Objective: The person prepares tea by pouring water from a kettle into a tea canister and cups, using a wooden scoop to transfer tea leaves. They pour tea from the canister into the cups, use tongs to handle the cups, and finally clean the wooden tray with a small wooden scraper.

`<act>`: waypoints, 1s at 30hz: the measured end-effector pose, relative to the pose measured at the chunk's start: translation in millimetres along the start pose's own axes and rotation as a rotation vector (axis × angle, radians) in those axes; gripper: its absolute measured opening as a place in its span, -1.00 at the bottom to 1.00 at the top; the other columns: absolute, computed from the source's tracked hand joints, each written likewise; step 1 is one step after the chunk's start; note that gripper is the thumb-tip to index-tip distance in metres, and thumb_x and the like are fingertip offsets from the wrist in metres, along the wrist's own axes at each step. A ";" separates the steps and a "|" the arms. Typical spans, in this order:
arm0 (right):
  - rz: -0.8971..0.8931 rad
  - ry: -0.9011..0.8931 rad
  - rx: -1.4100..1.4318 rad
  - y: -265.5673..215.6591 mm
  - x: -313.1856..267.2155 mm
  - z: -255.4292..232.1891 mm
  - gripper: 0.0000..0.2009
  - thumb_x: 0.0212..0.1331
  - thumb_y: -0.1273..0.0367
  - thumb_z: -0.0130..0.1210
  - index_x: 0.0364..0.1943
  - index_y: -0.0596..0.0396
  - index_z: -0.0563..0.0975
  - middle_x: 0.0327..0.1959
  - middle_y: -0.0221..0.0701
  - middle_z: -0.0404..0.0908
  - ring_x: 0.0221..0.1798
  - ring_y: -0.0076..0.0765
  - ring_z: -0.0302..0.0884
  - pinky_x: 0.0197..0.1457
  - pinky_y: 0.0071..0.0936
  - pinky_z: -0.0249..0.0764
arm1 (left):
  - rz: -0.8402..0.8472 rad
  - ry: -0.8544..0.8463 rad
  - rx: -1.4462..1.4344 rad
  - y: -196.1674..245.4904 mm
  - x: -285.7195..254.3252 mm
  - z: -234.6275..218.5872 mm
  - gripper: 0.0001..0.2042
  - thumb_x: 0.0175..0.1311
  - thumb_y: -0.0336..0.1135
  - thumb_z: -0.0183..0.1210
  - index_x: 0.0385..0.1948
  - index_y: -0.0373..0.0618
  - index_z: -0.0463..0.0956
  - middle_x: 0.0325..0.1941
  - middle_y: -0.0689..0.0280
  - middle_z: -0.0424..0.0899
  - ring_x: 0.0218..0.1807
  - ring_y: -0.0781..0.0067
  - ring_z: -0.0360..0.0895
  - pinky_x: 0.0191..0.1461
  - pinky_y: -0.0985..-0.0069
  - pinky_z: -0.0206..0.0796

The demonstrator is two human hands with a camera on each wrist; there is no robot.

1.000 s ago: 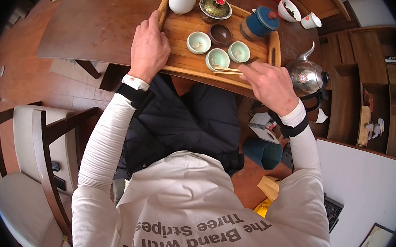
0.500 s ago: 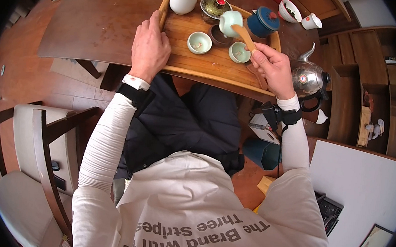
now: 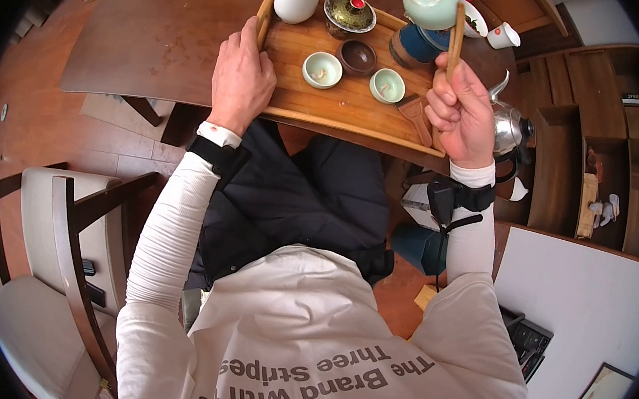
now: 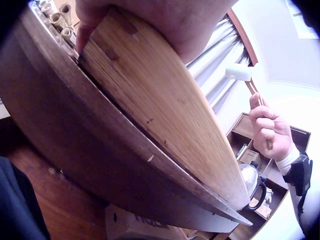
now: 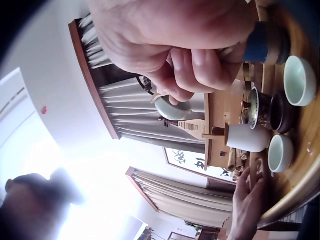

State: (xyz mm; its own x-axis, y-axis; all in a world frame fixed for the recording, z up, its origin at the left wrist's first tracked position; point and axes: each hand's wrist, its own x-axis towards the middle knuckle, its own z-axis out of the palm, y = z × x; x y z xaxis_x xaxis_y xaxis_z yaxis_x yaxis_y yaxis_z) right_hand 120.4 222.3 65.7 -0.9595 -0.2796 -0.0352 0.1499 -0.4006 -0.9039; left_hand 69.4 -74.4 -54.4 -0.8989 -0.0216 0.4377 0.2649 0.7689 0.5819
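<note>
Nearest me: wooden tray [image 3: 304, 111], honey-brown, visible grain, low raised rim, sitting at the table edge. My left hand [image 3: 243, 75] is gripping its left end, thumb side inside the rim, fingers along the outside. My right hand [image 3: 466, 110] has its fingers curled tight on wooden tongs [image 3: 456, 40]; the tongs pinch a pale green cup [image 3: 431, 5] by the side. Cup is smooth, rounded, up in the air off the tray's right end, lining up over the blue pot [image 3: 418, 47] from the head view. Can't make out its inside. On the tray, going away: flat wooden piece [image 3: 416, 119] at right, two matching green cups [image 3: 322, 70], dark brown cup [image 3: 356, 57], lidded bowl [image 3: 349, 12], white canister [image 3: 299, 2]. Off-tray right, steel kettle [image 3: 509, 129], partly behind my hand. Beyond, white bowl [image 3: 478, 21].
</note>
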 end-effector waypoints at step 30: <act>0.096 0.080 -0.176 3.8 -14.5 -3.2 -0.70 0.57 0.24 -0.03 0.12 0.20 0.49 -0.48 -0.60 0.30 -0.54 -0.78 0.07 -0.55 -0.74 0.00 | -0.004 -0.006 0.007 -1.4 -0.3 1.3 -0.46 0.27 -0.45 0.09 0.33 -0.32 0.28 0.04 -0.13 0.58 0.09 -0.16 0.51 0.22 0.07 0.39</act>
State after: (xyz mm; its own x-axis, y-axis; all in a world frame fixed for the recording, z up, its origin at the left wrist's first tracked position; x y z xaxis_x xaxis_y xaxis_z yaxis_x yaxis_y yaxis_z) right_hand 134.0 227.7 61.5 -0.9598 -0.2361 -0.1520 0.2041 -0.2148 -0.9551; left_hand 68.8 -74.6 -56.2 -0.9019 -0.0207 0.4314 0.2592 0.7732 0.5789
